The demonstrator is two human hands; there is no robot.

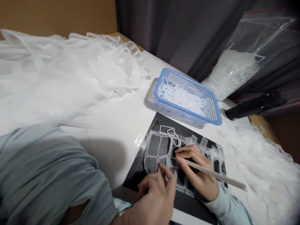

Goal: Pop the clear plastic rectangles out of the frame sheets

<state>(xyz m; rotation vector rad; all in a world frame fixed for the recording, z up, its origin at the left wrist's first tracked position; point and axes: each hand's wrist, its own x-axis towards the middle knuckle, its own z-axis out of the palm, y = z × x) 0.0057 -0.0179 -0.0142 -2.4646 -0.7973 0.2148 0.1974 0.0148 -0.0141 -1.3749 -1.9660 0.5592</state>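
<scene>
Grey-blue fabric (47, 168), clear plastic lattice (156, 132), black mat (164, 120)

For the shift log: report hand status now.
Left hand: fingers on clear plastic cut-out sheet. Right hand: holding pale stick over sheet. Sheet on black mat; blue basket of plastic scraps beyond it, not in the way.

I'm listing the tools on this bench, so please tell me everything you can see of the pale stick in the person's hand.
The pale stick is long, thin and straight, and looks like bamboo or light wood, with a squared far end. The right hand holds it at a low slant, hiding its near end, above a clear plastic sheet on a black mat. Its far end juts past the hand over white plastic scraps.
</scene>
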